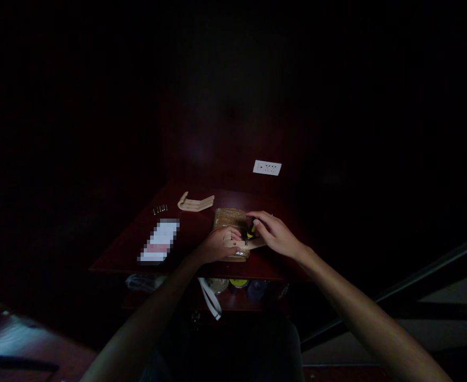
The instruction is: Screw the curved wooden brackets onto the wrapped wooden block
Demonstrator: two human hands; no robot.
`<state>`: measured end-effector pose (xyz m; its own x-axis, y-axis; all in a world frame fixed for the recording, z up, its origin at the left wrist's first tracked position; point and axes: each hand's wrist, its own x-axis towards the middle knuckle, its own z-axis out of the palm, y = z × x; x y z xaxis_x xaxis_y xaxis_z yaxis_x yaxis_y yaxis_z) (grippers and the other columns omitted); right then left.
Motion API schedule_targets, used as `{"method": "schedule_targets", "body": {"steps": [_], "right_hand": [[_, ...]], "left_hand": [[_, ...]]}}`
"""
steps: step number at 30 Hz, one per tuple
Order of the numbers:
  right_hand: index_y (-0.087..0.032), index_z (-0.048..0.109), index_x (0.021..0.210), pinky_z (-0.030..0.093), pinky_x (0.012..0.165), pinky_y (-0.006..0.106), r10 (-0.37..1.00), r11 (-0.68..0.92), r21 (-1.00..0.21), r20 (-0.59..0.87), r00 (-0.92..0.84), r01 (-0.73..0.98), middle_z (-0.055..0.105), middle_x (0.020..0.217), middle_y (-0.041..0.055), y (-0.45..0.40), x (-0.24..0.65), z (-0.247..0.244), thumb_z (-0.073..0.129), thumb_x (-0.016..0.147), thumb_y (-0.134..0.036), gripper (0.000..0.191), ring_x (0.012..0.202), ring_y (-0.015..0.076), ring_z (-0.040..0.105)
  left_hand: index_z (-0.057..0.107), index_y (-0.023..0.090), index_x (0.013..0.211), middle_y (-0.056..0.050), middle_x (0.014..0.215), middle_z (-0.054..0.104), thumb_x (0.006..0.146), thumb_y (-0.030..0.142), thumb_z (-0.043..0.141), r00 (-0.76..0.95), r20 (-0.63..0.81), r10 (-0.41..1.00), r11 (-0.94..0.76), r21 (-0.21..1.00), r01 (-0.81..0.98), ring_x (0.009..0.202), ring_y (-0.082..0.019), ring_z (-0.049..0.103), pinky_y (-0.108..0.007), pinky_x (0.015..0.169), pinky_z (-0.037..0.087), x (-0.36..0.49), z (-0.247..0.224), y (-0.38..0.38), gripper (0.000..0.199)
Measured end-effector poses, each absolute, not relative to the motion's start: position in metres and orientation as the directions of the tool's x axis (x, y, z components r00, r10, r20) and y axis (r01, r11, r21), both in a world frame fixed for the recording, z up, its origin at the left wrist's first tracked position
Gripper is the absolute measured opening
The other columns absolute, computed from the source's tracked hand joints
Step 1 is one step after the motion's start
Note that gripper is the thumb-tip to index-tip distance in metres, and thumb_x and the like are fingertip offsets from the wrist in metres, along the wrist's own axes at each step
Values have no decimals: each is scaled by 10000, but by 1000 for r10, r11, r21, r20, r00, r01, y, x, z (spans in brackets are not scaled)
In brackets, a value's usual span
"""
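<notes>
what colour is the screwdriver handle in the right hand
The screwdriver handle is yellow and black, as the head view shows.

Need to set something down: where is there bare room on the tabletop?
Bare patches: between the blurred white item and the left hand, and behind the wrapped block, right of the loose wooden piece. Crowded: at the block, where that hand, the right hand, yellow-black tool and second wooden piece meet.

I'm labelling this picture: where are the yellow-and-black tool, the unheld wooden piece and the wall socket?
Yellow-and-black tool [250, 233]: head view, yellow part.
Unheld wooden piece [195, 205]: head view, middle.
Wall socket [267, 168]: head view, faceplate.
</notes>
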<state>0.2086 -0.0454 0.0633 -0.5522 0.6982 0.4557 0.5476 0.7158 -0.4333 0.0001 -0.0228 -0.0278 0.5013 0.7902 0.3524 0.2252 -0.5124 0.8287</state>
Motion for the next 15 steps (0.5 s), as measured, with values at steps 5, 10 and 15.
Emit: {"method": "schedule_targets", "body": {"steps": [5, 10, 15], "right_hand": [[-206, 481, 1315, 484, 751, 314, 759, 648, -582, 436, -484, 491, 614, 1047, 81, -44, 213, 52, 363, 954, -340, 403, 716, 130, 588], [-220, 558, 1243, 503, 694, 306, 812, 581, -660, 438, -386, 476, 617, 1062, 90, -46, 211, 48, 466, 906, -409, 397, 705, 148, 612], [-218, 534, 1281, 476, 798, 328, 771, 637, -593, 469, -432, 493, 603, 1112, 91, -50, 213, 56, 397, 941, -372, 397, 821, 156, 612]], "left_hand": [[571, 178, 1017, -40, 965, 665, 713, 217, 653, 493, 353, 795, -500, 842, 203, 888, -176, 626, -309, 836, 485, 1, -25, -25, 317], [572, 180, 1013, -35, 963, 667, 695, 203, 671, 488, 345, 801, -488, 849, 201, 885, -179, 630, -308, 830, 490, 1, -24, -25, 333], [574, 187, 1019, -30, 962, 662, 710, 230, 665, 490, 343, 801, -495, 840, 221, 887, -179, 627, -309, 827, 488, -1, -26, -24, 325]]}}
